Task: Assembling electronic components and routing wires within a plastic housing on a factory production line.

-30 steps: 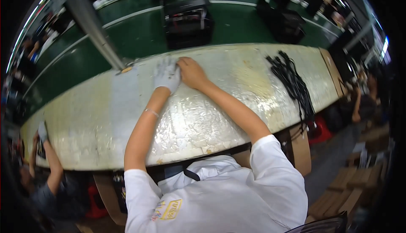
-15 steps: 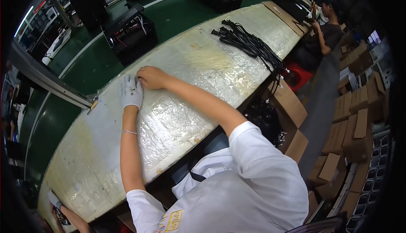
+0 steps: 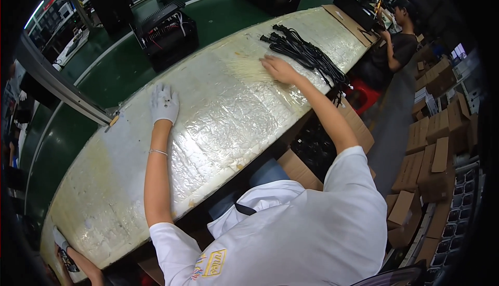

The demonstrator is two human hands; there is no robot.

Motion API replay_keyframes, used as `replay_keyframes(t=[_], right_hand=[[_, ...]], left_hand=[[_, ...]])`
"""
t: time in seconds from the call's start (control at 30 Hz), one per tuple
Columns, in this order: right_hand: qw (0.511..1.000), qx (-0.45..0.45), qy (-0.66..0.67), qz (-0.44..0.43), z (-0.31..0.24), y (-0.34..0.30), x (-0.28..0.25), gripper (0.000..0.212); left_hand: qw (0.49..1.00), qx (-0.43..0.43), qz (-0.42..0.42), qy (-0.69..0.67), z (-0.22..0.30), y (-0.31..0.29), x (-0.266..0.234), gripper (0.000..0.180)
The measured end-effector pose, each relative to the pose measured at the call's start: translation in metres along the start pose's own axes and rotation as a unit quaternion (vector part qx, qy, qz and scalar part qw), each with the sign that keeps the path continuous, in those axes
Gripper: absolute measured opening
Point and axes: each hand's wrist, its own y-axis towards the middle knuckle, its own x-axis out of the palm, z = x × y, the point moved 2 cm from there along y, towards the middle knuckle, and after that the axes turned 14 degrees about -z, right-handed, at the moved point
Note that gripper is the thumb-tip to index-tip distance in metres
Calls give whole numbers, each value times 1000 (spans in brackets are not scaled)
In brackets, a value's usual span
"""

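Observation:
My left hand (image 3: 164,104), in a pale glove, lies palm down on the worktable (image 3: 218,125) with its fingers stretched out. The table's surface is wrapped in wrinkled clear film. My bare right hand (image 3: 279,70) is over the table's middle, fingers extended, with nothing seen in it. Just beyond it and to its right lies a bundle of black power cables (image 3: 306,52), apart from my fingers. The cables' far ends hang past the table's near edge.
Black equipment cases (image 3: 165,32) stand on the green conveyor beyond the table. At far right a person (image 3: 400,36) works by a red stool (image 3: 364,94). Cardboard boxes (image 3: 416,166) fill the right side. Another person's gloved hand (image 3: 60,238) shows at lower left.
My right hand has left my left hand's side and moved right, toward the cables. The left hand stays almost in place, its fingers now in fuller view.

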Motion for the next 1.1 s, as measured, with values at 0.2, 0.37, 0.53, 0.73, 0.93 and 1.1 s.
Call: replay_keyframes(t=[0.2, 0.37, 0.53, 0.73, 0.93, 1.1], right_hand=[[993, 3, 12, 121, -45, -36, 32, 49], [992, 18, 21, 127, -77, -36, 35, 59], [957, 63, -194, 207, -3, -23, -48, 92], [918, 391, -19, 58, 139, -54, -77, 136], [932, 349, -52, 80, 135, -41, -78, 108], [917, 384, -78, 81, 122, -31, -79, 97]], left_hand=[[1000, 12, 17, 21, -8, 6, 11, 45], [999, 25, 13, 15, -11, 5, 12, 45], [1000, 14, -3, 11, -5, -2, 1, 45], [1000, 23, -4, 15, 0, -2, 8, 45], [998, 44, 25, 21, 1, 3, 3, 39], [999, 33, -5, 14, 4, 7, 1, 43]])
